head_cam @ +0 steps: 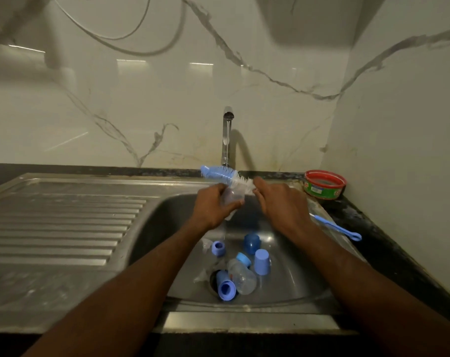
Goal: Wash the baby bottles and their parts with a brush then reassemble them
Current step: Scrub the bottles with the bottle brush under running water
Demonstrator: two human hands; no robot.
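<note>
Left hand (213, 206) is curled round a clear bottle part (231, 199), held above the sink (167, 228) basin near its back edge, under the running tap (227, 135). Cannot tell whether that part is a bottle body or a teat. Right hand (278, 204) is just beside it on the right, fingers bent and pinching the white bristle end of the blue bottle brush (226, 176); the exact grip is hidden. The brush lies tilted across the top of the left hand, blue end up and to the left, bristles touching the clear part.

On the sink floor, below the hands: a clear bottle (241, 276) on its side by the drain, a blue collar (226, 287) over the drain, a small blue ring (218, 247), a dark blue cap (251, 242), a light blue cap (262, 261) mouth down.

A thin blue teat brush (337, 228) lies on the sink's right rim. A red-rimmed tub (324, 184) sits at the worktop's back right corner.
</note>
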